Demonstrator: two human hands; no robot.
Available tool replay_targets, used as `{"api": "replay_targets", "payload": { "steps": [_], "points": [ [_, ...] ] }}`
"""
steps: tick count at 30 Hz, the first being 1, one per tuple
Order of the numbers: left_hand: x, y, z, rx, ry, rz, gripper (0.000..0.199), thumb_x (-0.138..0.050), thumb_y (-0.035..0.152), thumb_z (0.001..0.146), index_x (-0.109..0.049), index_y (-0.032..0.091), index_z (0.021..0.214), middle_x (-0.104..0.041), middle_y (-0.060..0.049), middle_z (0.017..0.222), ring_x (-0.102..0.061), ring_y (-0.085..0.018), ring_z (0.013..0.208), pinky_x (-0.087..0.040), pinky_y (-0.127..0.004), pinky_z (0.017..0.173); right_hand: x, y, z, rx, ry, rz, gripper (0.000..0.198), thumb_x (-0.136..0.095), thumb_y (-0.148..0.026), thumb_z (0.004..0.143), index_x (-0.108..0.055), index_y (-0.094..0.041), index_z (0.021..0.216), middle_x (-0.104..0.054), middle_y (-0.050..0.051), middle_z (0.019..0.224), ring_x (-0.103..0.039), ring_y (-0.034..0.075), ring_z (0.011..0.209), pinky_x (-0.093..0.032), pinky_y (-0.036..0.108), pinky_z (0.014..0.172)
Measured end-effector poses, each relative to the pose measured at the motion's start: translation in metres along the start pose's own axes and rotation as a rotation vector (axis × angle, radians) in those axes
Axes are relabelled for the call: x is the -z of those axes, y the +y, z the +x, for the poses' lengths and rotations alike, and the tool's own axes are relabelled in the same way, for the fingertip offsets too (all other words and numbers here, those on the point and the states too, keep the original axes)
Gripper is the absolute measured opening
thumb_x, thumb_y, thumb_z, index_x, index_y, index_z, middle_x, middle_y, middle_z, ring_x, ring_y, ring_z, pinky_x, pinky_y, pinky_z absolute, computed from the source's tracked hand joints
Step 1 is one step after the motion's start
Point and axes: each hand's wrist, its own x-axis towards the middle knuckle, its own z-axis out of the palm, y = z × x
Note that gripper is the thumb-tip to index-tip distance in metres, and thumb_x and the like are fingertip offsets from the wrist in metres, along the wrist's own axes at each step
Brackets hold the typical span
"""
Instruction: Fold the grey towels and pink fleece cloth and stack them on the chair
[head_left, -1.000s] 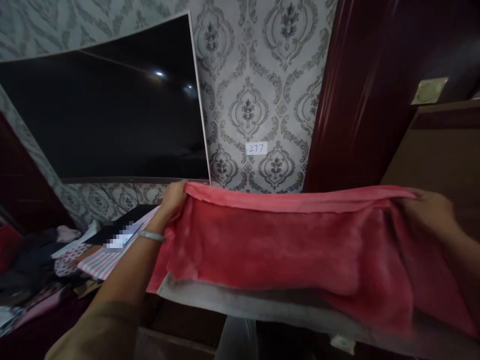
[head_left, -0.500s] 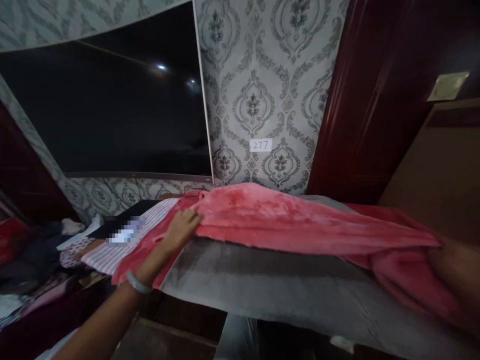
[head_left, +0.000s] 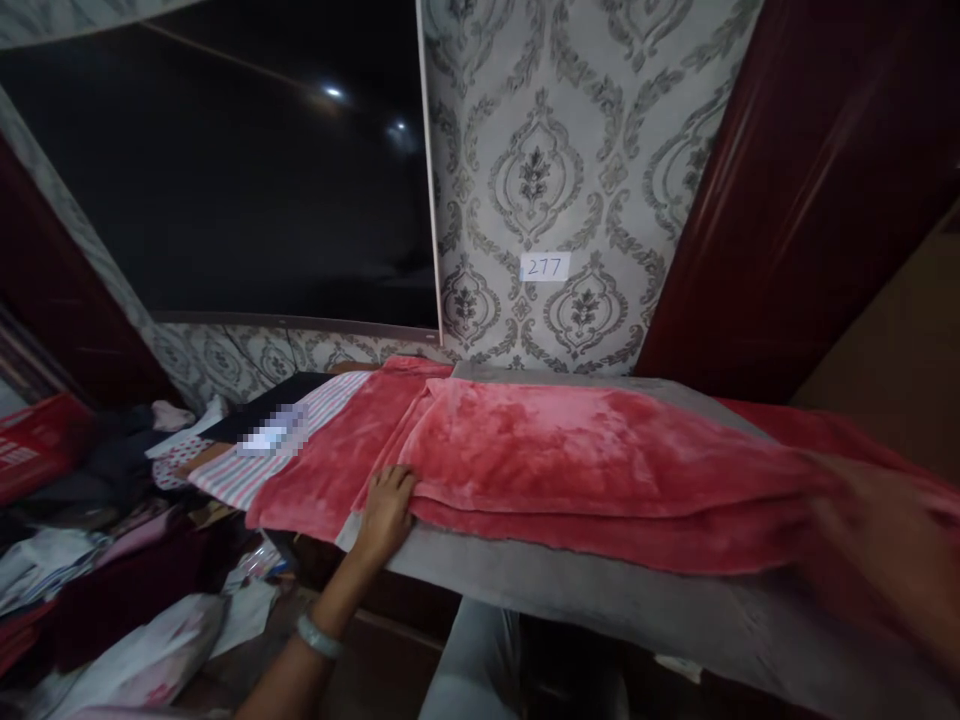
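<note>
The red blanket (head_left: 555, 450) lies near the front edge of the grey-covered desk (head_left: 525, 572), its near-left corner under the left hand (head_left: 386, 510); the right hand (head_left: 885, 540) blurs at its right end. Whether fingers grasp, one cannot tell.

Red blanket (head_left: 540, 440): plush, napped cloth. Grey cover (head_left: 525, 575): matt cloth. Screen (head_left: 262, 200): smooth, glossy. Dark-red trim (head_left: 787, 200): glossy. Label (head_left: 545, 267): paper.

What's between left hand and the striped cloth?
Red plush fabric: in the head view it fills the stretch between the left hand and the striped cloth. Nothing else shows on that stretch.
</note>
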Motion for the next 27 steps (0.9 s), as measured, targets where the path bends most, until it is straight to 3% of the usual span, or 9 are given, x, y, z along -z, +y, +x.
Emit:
{"api": "replay_targets", "payload": {
  "steps": [2,5,7,9,12,15,21,23,27],
  "points": [
    [0.004,0.003,-0.001,-0.013,0.046,-0.027,0.054,-0.048,-0.001,0.067,-0.07,0.018,0.113,-0.068,-0.012,0.117,-0.059,-0.029,0.112,-0.043,-0.045,0.099,-0.031,-0.052,-0.021,0.158,-0.068,0.152,0.041,-0.045,-0.036,0.092,-0.065,-0.02,0.123,-0.071,0.017,0.11,-0.066,0.029,0.098,-0.05,0.048,0.087],
    [0.008,0.003,-0.001,-0.031,0.089,0.0,0.055,-0.048,-0.001,0.069,-0.069,0.019,0.116,-0.068,-0.012,0.115,-0.06,-0.03,0.11,-0.046,-0.045,0.094,-0.073,-0.136,-0.049,0.368,-0.353,0.306,0.048,-0.047,-0.036,0.093,-0.056,-0.026,0.139,-0.061,0.012,0.138,-0.056,0.027,0.126,-0.046,0.048,0.103],
    [0.009,-0.002,-0.003,-0.035,0.064,0.031,0.056,-0.048,-0.001,0.07,-0.069,0.02,0.117,-0.068,-0.013,0.117,-0.06,-0.03,0.111,-0.047,-0.045,0.092,-0.094,-0.178,-0.059,0.412,-0.5,0.315,0.06,-0.055,-0.04,0.09,-0.048,-0.027,0.148,-0.049,0.012,0.152,-0.046,0.03,0.138,-0.042,0.051,0.109],
    [0.009,-0.01,-0.01,-0.039,0.014,0.027,0.055,-0.049,-0.001,0.07,-0.07,0.021,0.116,-0.067,-0.013,0.119,-0.06,-0.03,0.112,-0.049,-0.044,0.093,-0.11,-0.2,-0.063,0.407,-0.613,0.296,0.07,-0.061,-0.044,0.086,-0.044,-0.026,0.151,-0.042,0.013,0.156,-0.042,0.033,0.141,-0.04,0.055,0.11],
    [0.005,-0.024,-0.027,0.006,0.012,-0.053,0.051,-0.051,0.002,0.072,-0.07,0.02,0.115,-0.065,-0.013,0.123,-0.061,-0.028,0.114,-0.05,-0.044,0.099,-0.124,-0.205,-0.066,0.366,-0.657,0.292,0.061,-0.058,-0.044,0.089,-0.05,-0.027,0.147,-0.046,0.012,0.153,-0.046,0.033,0.138,-0.041,0.059,0.109],
    [0.006,-0.032,-0.038,0.102,0.039,-0.227,0.047,-0.052,0.008,0.074,-0.069,0.02,0.116,-0.067,-0.011,0.121,-0.062,-0.026,0.115,-0.048,-0.043,0.102,-0.133,-0.195,-0.069,0.31,-0.585,0.366,0.044,-0.045,-0.038,0.097,-0.059,-0.03,0.138,-0.057,0.009,0.144,-0.054,0.028,0.131,-0.044,0.056,0.107],
    [0.02,-0.039,-0.019,0.42,-0.077,-0.697,0.041,-0.052,0.026,0.075,-0.071,0.016,0.109,-0.076,-0.007,0.101,-0.07,-0.024,0.094,-0.055,-0.036,0.084,-0.14,-0.179,-0.068,0.217,-0.449,0.444,0.038,-0.046,-0.033,0.094,-0.07,-0.024,0.121,-0.07,0.011,0.123,-0.063,0.028,0.114,-0.05,0.051,0.099],
    [0.023,-0.037,-0.01,0.491,-0.076,-0.683,0.038,-0.049,0.034,0.082,-0.073,0.014,0.105,-0.076,-0.008,0.094,-0.07,-0.024,0.09,-0.055,-0.035,0.08,-0.14,-0.179,-0.066,0.208,-0.435,0.411,0.038,-0.046,-0.031,0.092,-0.072,-0.023,0.118,-0.071,0.012,0.119,-0.064,0.029,0.109,-0.051,0.051,0.096],
    [0.023,-0.03,-0.002,0.562,-0.109,-0.362,0.038,-0.043,0.031,0.09,-0.071,0.014,0.109,-0.076,-0.009,0.101,-0.07,-0.023,0.093,-0.053,-0.032,0.084,-0.14,-0.18,-0.063,0.17,-0.431,0.36,0.036,-0.046,-0.029,0.09,-0.074,-0.022,0.112,-0.071,0.012,0.111,-0.063,0.028,0.1,-0.051,0.048,0.09]
  ]
}}
